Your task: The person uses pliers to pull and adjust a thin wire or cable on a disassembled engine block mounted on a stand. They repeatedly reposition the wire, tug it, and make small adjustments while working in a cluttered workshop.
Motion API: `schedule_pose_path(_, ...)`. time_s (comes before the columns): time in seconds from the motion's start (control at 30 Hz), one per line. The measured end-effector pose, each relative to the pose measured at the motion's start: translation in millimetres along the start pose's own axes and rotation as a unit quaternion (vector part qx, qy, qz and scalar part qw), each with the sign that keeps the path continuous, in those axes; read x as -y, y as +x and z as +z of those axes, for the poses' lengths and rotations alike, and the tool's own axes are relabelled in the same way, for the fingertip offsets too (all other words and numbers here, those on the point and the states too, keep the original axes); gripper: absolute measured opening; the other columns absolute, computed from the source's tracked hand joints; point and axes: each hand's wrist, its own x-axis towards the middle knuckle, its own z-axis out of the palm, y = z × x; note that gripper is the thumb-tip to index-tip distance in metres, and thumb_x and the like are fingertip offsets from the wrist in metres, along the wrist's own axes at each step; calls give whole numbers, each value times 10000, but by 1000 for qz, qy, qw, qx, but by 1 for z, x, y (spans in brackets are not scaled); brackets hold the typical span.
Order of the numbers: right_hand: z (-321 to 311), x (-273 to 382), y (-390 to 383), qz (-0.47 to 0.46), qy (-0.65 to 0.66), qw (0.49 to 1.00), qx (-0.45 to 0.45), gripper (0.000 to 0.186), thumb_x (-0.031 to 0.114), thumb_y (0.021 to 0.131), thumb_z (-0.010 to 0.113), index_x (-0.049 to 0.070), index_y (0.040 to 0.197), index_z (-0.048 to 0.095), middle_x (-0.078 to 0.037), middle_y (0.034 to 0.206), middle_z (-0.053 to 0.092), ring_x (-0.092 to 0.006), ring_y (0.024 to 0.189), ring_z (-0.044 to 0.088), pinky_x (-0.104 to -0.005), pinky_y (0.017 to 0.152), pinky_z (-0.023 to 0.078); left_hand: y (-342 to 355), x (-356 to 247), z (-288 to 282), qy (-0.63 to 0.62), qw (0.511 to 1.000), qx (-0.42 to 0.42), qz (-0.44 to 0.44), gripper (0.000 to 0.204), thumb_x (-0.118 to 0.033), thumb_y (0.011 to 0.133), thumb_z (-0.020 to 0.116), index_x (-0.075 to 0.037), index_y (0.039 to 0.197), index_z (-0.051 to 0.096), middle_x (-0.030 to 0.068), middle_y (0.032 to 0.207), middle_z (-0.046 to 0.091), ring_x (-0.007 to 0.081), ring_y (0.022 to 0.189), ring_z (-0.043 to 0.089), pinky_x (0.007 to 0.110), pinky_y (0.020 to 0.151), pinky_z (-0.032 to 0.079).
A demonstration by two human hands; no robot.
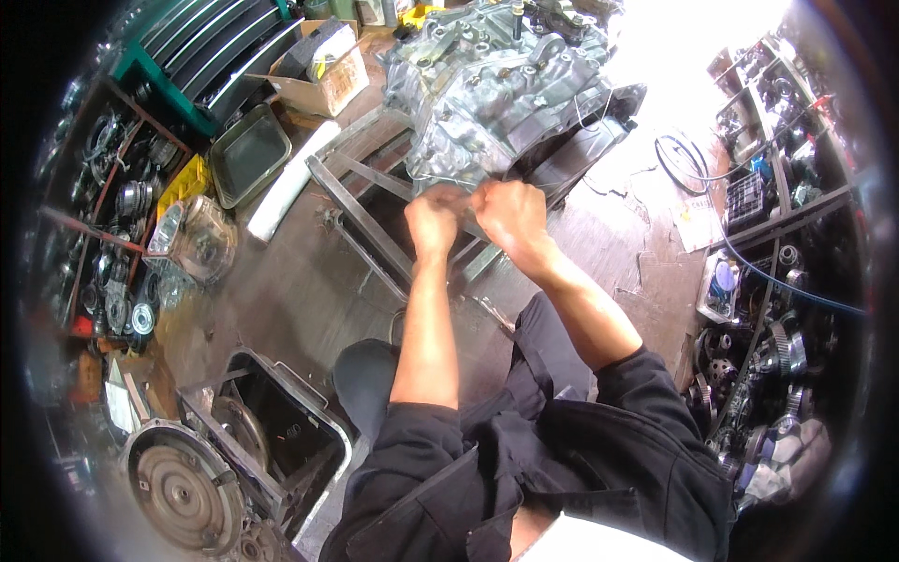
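Beside metal casing [496, 89]: left hand [434, 215], right hand [510, 211] curled; cannot tell if pinching

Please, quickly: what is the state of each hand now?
Left hand: blurred beside the metal casing; open or closed cannot be told.
Right hand: closed; whether it holds something cannot be seen.

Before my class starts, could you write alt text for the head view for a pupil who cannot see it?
A person's bare left hand and right hand are close together at the near side of a large silver metal casing; whatever they hold is unclear. Shelves of grey metal gears stand at right; a round brown metal disc shows lower left.
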Motion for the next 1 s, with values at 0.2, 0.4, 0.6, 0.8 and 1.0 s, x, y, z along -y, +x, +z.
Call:
schedule_pose_path(0.2, -17, 18, -1, 22, 2, 996, -88, 312, 254, 909, 598, 57, 682, 677, -213, 647, 666, -406, 611, 685, -512, 579, 550, -6, 2, 13, 63, 993, -62, 79, 200, -170, 819, 743, -16, 941, 781, 142, 799, 765, 196, 706, 727, 354, 679, 559)
schedule_pose_path(0.4, -53, 39, -6, -3, 126, 979, -162, 342, 271, 902, 614, 54, 642, 658, -201, 609, 637, -376, 575, 679, -470, 547, 543, 1, 12, 32, -37, 991, -113, 64, 210, -215, 858, 707, -14, 893, 753, 223, 851, 735, 281, 736, 736, 394, 691, 559)
schedule_pose_path(0.6, -71, 11, -68, 30, 227, 961, -154, 371, 159, 927, 680, 18, 617, 533, -177, 522, 489, -260, 411, 496, -379, 442, 407, 7, 8, 14, -246, 965, 52, -78, 179, -40, 932, 637, 96, 1041, 677, 179, 916, 737, 239, 745, 713, 323, 673, 589)
schedule_pose_path(0.8, -56, -2, -93, 50, 279, 950, -128, 412, 143, 950, 686, 13, 617, 482, -119, 502, 366, -117, 437, 324, -331, 423, 321, 8, 0, 7, -411, 900, 78, -119, 197, -83, 969, 640, 83, 1072, 672, 157, 959, 752, 225, 736, 723, 314, 638, 601)
schedule_pose_path(1.0, -50, -21, -99, 87, 282, 949, -108, 436, 184, 968, 671, 0, 619, 487, -109, 507, 354, -105, 452, 327, -336, 431, 316, 7, -2, 7, -403, 905, -4, -140, 162, -18, 922, 719, 81, 1042, 674, 127, 887, 728, 227, 731, 727, 326, 629, 623)
